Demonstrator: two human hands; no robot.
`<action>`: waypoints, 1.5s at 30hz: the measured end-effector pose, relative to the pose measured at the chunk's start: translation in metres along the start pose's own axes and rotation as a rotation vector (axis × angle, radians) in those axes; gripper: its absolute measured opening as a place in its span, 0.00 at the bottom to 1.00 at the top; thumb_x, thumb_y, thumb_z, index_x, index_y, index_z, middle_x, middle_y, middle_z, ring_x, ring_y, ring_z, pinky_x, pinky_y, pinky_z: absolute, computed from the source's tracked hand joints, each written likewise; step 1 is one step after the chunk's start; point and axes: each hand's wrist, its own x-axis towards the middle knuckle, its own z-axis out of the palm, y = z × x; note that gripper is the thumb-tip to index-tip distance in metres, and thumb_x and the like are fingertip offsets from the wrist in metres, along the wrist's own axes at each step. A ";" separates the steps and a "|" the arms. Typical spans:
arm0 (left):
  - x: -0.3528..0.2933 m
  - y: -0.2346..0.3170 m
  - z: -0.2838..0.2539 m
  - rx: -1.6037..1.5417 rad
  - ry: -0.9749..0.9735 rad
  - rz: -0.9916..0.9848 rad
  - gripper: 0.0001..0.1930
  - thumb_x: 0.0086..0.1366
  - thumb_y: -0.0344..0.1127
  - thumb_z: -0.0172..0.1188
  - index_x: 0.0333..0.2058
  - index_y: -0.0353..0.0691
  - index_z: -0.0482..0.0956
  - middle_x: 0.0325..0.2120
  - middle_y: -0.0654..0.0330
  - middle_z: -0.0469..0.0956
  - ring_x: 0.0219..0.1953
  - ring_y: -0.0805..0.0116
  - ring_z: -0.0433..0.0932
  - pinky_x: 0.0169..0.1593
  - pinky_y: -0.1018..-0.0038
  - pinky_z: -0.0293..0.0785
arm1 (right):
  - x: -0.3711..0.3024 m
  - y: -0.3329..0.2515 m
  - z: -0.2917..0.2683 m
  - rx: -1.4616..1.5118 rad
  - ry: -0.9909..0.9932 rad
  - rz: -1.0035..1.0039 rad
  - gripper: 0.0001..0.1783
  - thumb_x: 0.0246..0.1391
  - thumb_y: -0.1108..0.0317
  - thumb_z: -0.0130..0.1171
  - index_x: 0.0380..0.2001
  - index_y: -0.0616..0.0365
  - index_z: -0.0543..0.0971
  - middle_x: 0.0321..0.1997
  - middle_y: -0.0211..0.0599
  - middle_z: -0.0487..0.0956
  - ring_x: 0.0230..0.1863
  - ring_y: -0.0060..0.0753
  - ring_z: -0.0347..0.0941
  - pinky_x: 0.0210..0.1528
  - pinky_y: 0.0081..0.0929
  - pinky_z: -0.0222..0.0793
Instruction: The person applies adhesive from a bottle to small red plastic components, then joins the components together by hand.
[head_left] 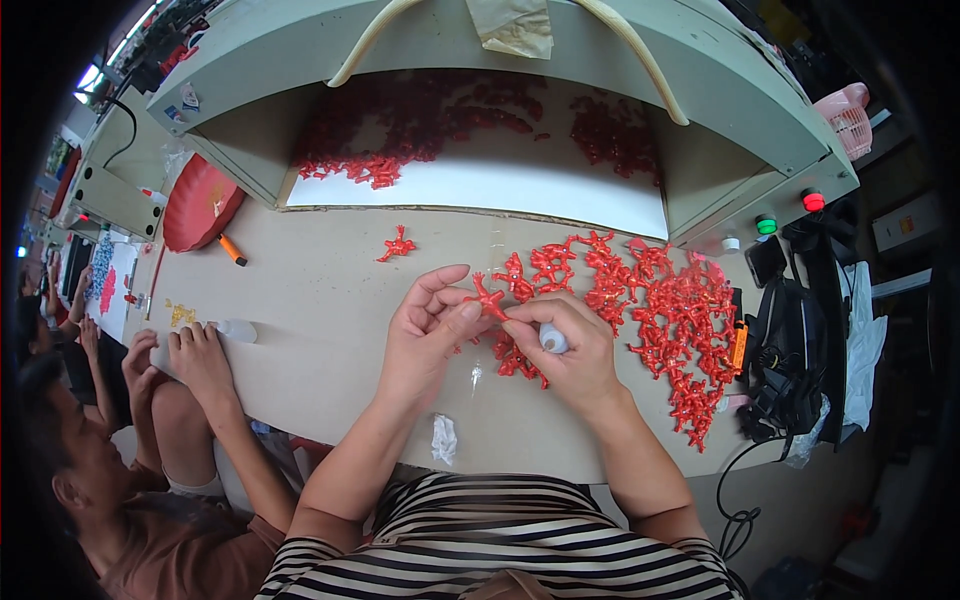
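A small red toy figure (486, 297) with spread limbs is pinched in my left hand (430, 320), over the middle of the table. My right hand (570, 350) meets it from the other side, thumb and fingertips at the figure's edge. Tucked in the same right hand is a small whitish bottle (552, 338), its end facing up at me. Beside and behind my right hand lie several similar red figures (607, 285). One lone red figure (397, 244) rests on the table farther off, to the left of my hands.
A large pile of red figures (685, 320) covers the table's right side. More red pieces (380, 165) lie inside the grey machine hood (500, 50). At left are a red basin (200, 205), an orange-handled tool (232, 249) and a co-worker's hands (200, 365). Crumpled white tissue (444, 438) lies near the front edge.
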 end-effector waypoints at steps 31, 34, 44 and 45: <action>0.005 0.002 -0.010 -0.421 -0.140 -0.199 0.23 0.61 0.31 0.49 0.55 0.43 0.57 0.41 0.59 0.71 0.44 0.69 0.70 0.49 0.67 0.69 | -0.001 0.001 -0.001 0.014 0.060 0.016 0.12 0.40 0.75 0.63 0.32 0.59 0.76 0.29 0.35 0.75 0.29 0.28 0.73 0.29 0.22 0.68; 0.005 0.001 -0.011 -0.442 -0.137 -0.204 0.23 0.61 0.30 0.48 0.55 0.43 0.56 0.41 0.58 0.71 0.43 0.69 0.70 0.49 0.67 0.69 | -0.001 0.001 -0.001 0.006 0.055 0.020 0.12 0.40 0.75 0.63 0.32 0.59 0.76 0.29 0.35 0.75 0.29 0.28 0.73 0.29 0.22 0.68; 0.006 0.000 -0.014 -0.574 -0.196 -0.211 0.25 0.60 0.28 0.45 0.57 0.42 0.52 0.41 0.56 0.67 0.41 0.67 0.69 0.48 0.67 0.69 | -0.001 0.000 0.000 -0.008 0.047 0.008 0.12 0.40 0.74 0.63 0.32 0.58 0.76 0.29 0.35 0.75 0.29 0.29 0.73 0.29 0.22 0.69; 0.005 0.001 -0.013 -0.576 -0.199 -0.209 0.25 0.60 0.28 0.45 0.57 0.42 0.52 0.41 0.56 0.67 0.42 0.66 0.69 0.48 0.67 0.69 | -0.001 -0.001 0.000 0.002 0.050 0.025 0.11 0.40 0.76 0.63 0.31 0.60 0.77 0.29 0.36 0.75 0.29 0.27 0.72 0.30 0.21 0.68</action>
